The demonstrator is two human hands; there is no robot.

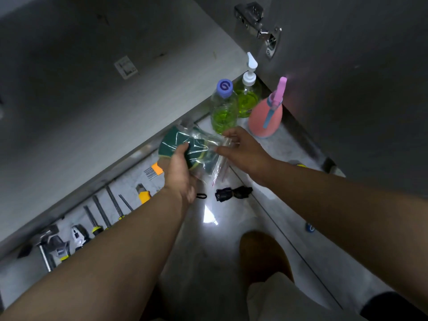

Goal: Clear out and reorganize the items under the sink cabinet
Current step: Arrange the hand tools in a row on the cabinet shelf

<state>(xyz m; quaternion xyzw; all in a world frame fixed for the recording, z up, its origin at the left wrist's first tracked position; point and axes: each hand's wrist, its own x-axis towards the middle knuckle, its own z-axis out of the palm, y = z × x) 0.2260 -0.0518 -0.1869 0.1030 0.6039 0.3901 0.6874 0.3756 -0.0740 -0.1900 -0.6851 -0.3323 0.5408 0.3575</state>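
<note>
Two grips: clutches scouring sponges (172,144) through zip bag (205,156) with left hand (179,174), pinches bag mouth with right hand (240,149); long axis crosswise between.

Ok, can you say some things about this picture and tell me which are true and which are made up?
1. Both hands, left hand and right hand, hold a clear bag with green sponges inside. True.
2. The spray bottle is blue. False: it is pink.
3. The purple-capped bottle and the pump bottle both hold green liquid. True.
4. The screwdrivers are inside the bag. False: they lie in a row on the floor.
</note>
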